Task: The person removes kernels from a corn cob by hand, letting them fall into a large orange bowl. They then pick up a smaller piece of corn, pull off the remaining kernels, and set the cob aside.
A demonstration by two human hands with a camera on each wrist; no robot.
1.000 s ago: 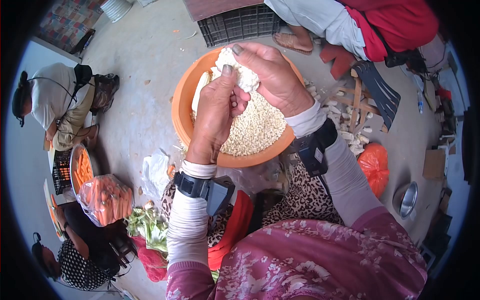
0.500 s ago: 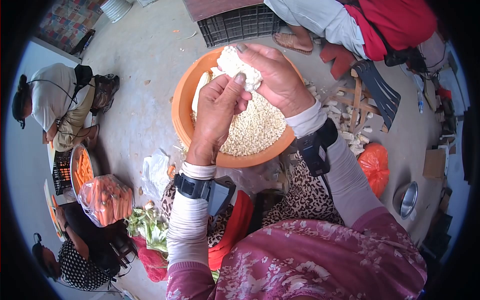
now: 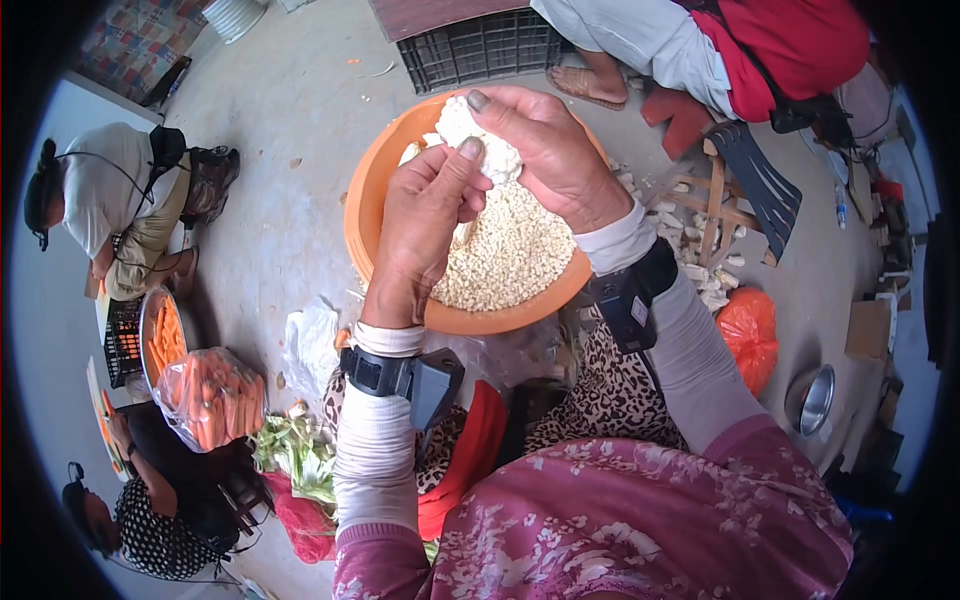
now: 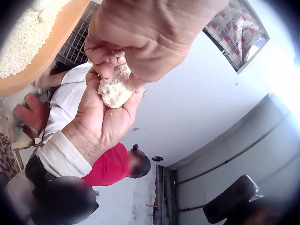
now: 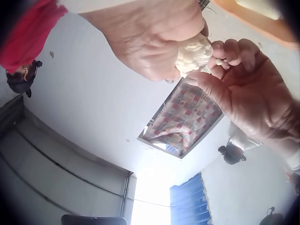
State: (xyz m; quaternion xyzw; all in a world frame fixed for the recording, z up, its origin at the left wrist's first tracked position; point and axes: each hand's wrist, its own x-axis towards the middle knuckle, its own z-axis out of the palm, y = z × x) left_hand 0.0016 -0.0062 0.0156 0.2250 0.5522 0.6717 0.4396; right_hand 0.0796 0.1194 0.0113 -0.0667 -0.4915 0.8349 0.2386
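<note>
A white corn cob [image 3: 500, 160], bearing pale kernels, is held over the orange basin [image 3: 362, 215]. The right hand [image 3: 555, 155] grips it, with the thumb along its upper side. From the other side the left hand [image 3: 415, 215] pinches at the cob, thumb pressed to its surface and fingers curled. Between those left fingers, small loose kernels [image 5: 220, 62] show in the right wrist view. The cob's bare, rough end [image 4: 115, 93] faces the left wrist camera. Loose white corn kernels [image 3: 515, 250] fill the basin's lower part. Another cob in it is mostly hidden behind the left hand.
Stripped cob pieces [image 3: 705, 285] lie on the floor beside a wooden folding stool [image 3: 715, 205]. A bag of carrots [image 3: 210, 400] and corn husks [image 3: 300, 455] are at the left. A black crate [image 3: 480, 50] stands beyond the basin. Other people sit around.
The left hand has shifted slightly up and left, with its thumb moving over the cob's surface. It now covers most of the cob lying in the basin. The right hand keeps its hold.
</note>
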